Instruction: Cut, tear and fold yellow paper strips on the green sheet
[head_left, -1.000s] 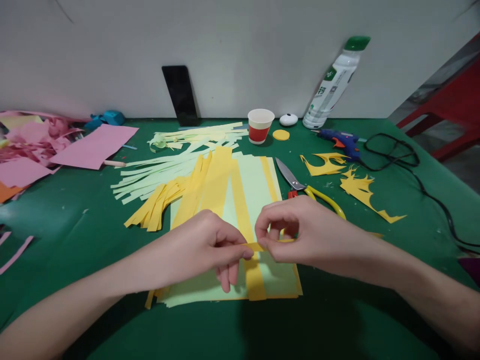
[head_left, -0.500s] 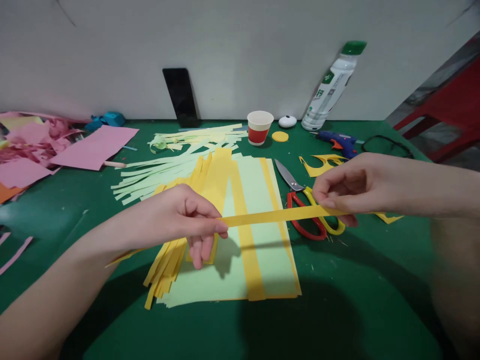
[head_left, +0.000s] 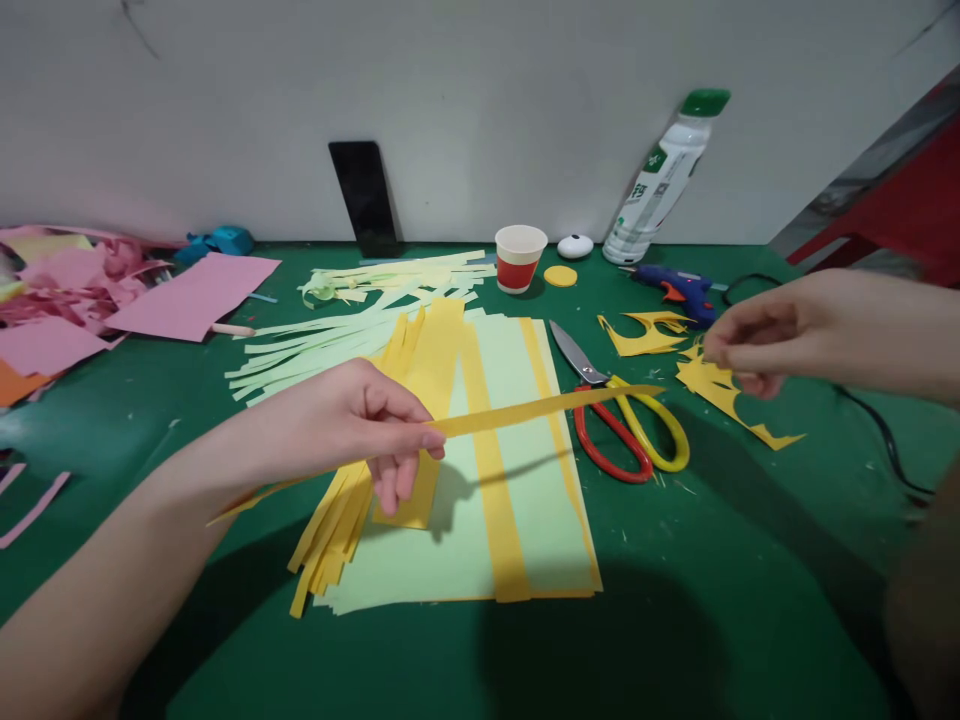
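My left hand point(head_left: 375, 425) pinches one end of a yellow paper strip point(head_left: 525, 410) between thumb and fingers. The strip's other end hangs free in the air above the handles of the scissors point(head_left: 615, 420). Off to the right, my right hand point(head_left: 772, 335) is apart from the strip, its fingers curled to the thumb; what they hold, if anything, is hidden. Below the left hand lie pale green sheets point(head_left: 457, 560) with wider yellow strips on top. A bundle of narrow yellow strips point(head_left: 330, 550) lies along their left side.
Yellow paper scraps point(head_left: 645, 335) and a blue glue gun point(head_left: 686, 287) lie at right. Along the wall are a phone point(head_left: 365, 200), a paper cup point(head_left: 519, 260), a white case point(head_left: 575, 246) and a leaning bottle point(head_left: 660, 185). Pink paper point(head_left: 199, 295) covers the left.
My right hand has let go of the yellow strip's end and moved right and slightly up. The left hand keeps its hold, and the strip's free end now tilts upward.
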